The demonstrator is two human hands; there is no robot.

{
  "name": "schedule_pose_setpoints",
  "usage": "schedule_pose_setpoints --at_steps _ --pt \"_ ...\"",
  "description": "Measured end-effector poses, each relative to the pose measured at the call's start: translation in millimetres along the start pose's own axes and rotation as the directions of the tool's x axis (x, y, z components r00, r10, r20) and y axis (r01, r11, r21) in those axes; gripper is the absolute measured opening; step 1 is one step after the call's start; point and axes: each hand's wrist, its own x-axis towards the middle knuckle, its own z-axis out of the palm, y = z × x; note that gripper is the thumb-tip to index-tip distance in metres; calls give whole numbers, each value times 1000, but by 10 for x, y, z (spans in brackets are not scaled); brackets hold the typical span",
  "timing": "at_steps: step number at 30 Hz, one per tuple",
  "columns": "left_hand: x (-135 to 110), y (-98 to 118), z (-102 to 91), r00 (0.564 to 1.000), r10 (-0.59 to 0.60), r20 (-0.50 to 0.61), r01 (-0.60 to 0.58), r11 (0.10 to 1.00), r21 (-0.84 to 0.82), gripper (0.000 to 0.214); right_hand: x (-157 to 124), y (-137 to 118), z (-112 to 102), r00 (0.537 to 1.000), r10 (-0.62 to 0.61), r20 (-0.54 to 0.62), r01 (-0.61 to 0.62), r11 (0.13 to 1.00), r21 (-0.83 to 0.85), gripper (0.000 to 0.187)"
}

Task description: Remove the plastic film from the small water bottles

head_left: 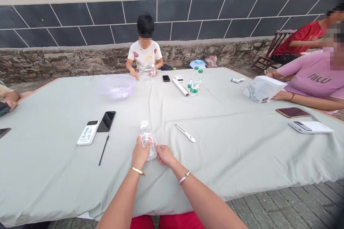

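Head view: the left hand [140, 154] has its fingers clamped round a clear plastic water bottle [147, 140], which is tilted over the pale grey-green tablecloth [223, 157] at 12 o'clock from the wrists. The right hand [164, 154] sits just beside it, its fingers [159, 149] together, with the tips touching the bottle's lower side. A white-handled craft knife [185, 133] lies at 2 o'clock; at 10 o'clock are a black smartphone [106, 121], a white electronic device [87, 132] and a thin black stylus [103, 149] — all well apart from the hands.
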Motion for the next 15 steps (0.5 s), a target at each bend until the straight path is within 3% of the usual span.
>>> schedule_pose_setpoints --at_steps 5,12,14,15 --pt "-24 35 -24 1000 -21 3 21 1000 -10 74 -47 -17 -127 997 23 78 -19 998 -52 29" --pt "-27 63 7 1000 29 -9 -29 999 19 72 12 -24 -341 998 -10 64 27 965 -260 18" --pt "-24 76 31 999 36 -22 -36 999 19 71 -66 -36 -375 996 -89 -13 80 943 -322 8" --pt "-22 82 40 999 38 -28 -38 999 18 71 -118 -39 -385 983 -178 -52 148 923 -355 13"
